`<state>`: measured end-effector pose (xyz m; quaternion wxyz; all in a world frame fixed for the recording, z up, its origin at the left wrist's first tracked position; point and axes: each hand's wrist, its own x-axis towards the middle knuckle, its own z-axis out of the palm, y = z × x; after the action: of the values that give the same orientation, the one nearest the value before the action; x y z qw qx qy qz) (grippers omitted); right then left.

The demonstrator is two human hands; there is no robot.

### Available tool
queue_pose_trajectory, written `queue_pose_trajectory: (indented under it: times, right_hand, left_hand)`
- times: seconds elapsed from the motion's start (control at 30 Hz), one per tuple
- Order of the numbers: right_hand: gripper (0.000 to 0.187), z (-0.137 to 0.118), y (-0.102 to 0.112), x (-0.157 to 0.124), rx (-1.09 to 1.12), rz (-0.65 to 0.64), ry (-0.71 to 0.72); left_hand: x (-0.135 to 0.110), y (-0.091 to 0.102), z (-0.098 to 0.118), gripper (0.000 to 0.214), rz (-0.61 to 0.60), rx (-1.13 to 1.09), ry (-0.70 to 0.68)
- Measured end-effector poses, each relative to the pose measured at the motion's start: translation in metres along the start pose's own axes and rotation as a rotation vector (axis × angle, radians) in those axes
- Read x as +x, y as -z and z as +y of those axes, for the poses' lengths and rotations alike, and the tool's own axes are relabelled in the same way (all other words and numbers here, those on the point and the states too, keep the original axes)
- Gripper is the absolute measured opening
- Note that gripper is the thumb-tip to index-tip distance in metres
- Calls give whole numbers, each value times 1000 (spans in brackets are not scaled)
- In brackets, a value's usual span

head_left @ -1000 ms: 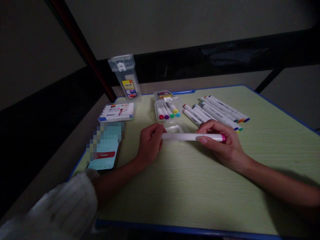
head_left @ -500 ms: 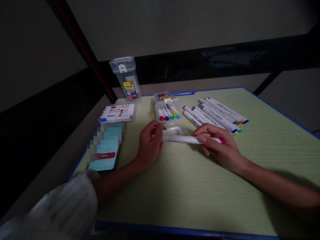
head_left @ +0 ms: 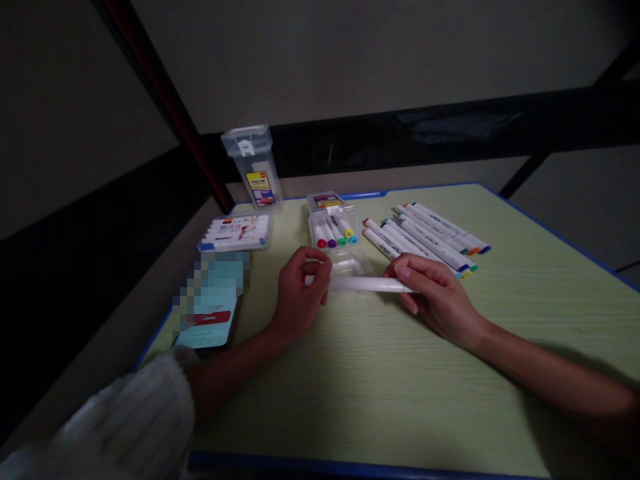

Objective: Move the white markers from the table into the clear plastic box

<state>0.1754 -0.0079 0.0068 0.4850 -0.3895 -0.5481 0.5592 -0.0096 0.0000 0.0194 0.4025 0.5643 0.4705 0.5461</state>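
Note:
A white marker point(head_left: 364, 285) lies level just above the green table point(head_left: 380, 387), held at both ends. My left hand point(head_left: 300, 293) pinches its left end, fingers closed round it. My right hand point(head_left: 435, 297) wraps its right end, and the pink cap is hidden under the fingers. Just behind the marker sits an open clear marker case point(head_left: 334, 229) with several colour-capped markers standing in it, and its clear lid point(head_left: 350, 267) lies flat in front of it.
A row of several loose white markers point(head_left: 425, 237) lies behind my right hand. A flat pack of markers point(head_left: 235, 232) and a tall clear box point(head_left: 253, 167) stand at the back left. A phone point(head_left: 210, 307) lies at the left edge, beside my white sleeve point(head_left: 115, 420).
Both hands and the marker have dropped slightly toward the table. My right hand has slid over the pink cap, which no longer shows. The view has tilted a little.

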Motion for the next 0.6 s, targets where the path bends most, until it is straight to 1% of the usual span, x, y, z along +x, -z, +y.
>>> queue_pose_trajectory:
  times: [0.3,0.5,0.6]
  right_hand:
    - [26,3,-1,3,-16,-4,-22]
    - [27,4,-1,4,-14,-14,-9]
    - [28,4,-1,5,-13,-21,-6]
  left_hand:
    - [-1,2,1,10,-28,-19,12]
    - [-2,3,2,21,-32,-1,92]
    - [-2,4,2,30,-28,-7,106]
